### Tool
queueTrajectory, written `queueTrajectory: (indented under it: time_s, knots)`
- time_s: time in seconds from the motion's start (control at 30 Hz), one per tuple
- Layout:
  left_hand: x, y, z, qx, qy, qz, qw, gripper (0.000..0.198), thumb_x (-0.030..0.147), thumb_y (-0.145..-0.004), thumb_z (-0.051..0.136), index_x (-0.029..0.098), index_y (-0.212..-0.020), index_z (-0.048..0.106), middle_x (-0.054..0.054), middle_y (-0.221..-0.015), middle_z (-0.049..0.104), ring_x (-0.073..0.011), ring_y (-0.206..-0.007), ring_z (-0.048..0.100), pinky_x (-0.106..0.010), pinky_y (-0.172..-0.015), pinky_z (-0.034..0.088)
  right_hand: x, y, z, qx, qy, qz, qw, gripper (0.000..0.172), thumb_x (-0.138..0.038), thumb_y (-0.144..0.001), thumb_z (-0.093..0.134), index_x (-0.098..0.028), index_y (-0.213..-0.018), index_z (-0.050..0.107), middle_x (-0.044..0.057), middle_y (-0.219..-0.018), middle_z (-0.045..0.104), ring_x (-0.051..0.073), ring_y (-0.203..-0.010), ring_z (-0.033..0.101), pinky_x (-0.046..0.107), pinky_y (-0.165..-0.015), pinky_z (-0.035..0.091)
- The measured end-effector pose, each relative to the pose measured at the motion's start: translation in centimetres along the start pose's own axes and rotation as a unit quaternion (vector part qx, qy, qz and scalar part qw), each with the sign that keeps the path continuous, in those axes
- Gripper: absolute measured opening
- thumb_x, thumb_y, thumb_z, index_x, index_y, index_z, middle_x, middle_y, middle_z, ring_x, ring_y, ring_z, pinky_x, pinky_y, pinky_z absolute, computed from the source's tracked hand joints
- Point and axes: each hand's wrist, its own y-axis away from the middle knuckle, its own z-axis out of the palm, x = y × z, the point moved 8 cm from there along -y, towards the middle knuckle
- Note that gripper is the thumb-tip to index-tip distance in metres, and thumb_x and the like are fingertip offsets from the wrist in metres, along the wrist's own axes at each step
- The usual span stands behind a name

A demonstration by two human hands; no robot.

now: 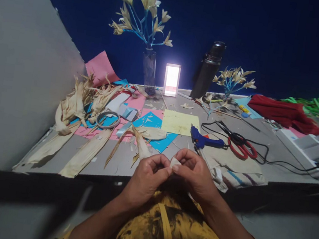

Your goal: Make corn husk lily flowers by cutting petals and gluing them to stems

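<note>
Pale husk-like scrap [175,162], held up by the near edge of the table [119,168]: probably very light, thin, stiffish, apt to crease or split; best taken by its edges. Forearms angle inward over the lap; left hand [152,174] and right hand [195,174] meet, thumbs and fingertips pinching the scrap between them.

From where one stands in the room, no lettering, brand or number is legible. The bright screen [171,77] at the back of the table [119,169] dissolves into blocks; any print on the glue gun [208,141] or power strip [293,148] is too small to read.
</note>
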Motion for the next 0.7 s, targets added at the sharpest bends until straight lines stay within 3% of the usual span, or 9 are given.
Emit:
queueTrajectory:
  time_s: [0.23, 0.4, 0.53, 0.7]
  knots:
    - [-1.1, -0.6, 0.8, -0.068, 0.096, -0.009, 0.993, 0.021, 0.032, -0.080, 0.070, 0.015, -0.073, 0.058, 0.000, -0.065, 0.058, -0.0112, -0.063, 0.049, -0.024, -0.066, 0.038, 0.8, -0.3, 0.6, -0.017, -0.133, 0.061, 0.989, 0.026, -0.021, -0.064, 0.082, -0.017, -0.077, 0.060, -0.001, -0.068, 0.064, 0.013, -0.054, 0.062, 0.027, -0.055, 0.053]
    - [-0.8, -0.8, 1.5, -0.096, 0.145, -0.010, 0.985, 0.019, 0.030, -0.080, 0.070, 0.015, -0.075, 0.059, -0.002, -0.065, 0.064, -0.0125, -0.063, 0.057, -0.024, -0.068, 0.042, 0.7, -0.6, -0.5, -0.011, -0.220, 0.102, 0.970, 0.026, -0.020, -0.064, 0.081, -0.017, -0.081, 0.061, -0.005, -0.063, 0.055, 0.007, -0.050, 0.047, 0.018, -0.048, 0.044]
    - [-0.9, -0.9, 1.0, -0.070, 0.103, -0.013, 0.992, 0.018, 0.028, -0.079, 0.072, 0.015, -0.076, 0.059, -0.003, -0.070, 0.068, -0.0134, -0.060, 0.062, -0.025, -0.064, 0.046, 0.1, -0.8, -1.0, 0.006, -0.133, 0.063, 0.989, 0.033, -0.042, -0.075, 0.078, -0.018, -0.092, 0.062, 0.000, -0.078, 0.062, 0.009, -0.056, 0.054, 0.021, -0.051, 0.046]
    - [-1.3, -0.8, 0.5, -0.032, 0.099, -0.027, 0.994, 0.023, 0.034, -0.078, 0.074, 0.016, -0.083, 0.060, -0.003, -0.071, 0.069, -0.0139, -0.060, 0.063, -0.025, -0.064, 0.047, -0.3, -1.0, -1.4, 0.067, 0.007, -0.003, 0.998, 0.033, -0.034, -0.068, 0.084, -0.019, -0.086, 0.061, -0.004, -0.068, 0.058, 0.009, -0.054, 0.051, 0.019, -0.049, 0.043]
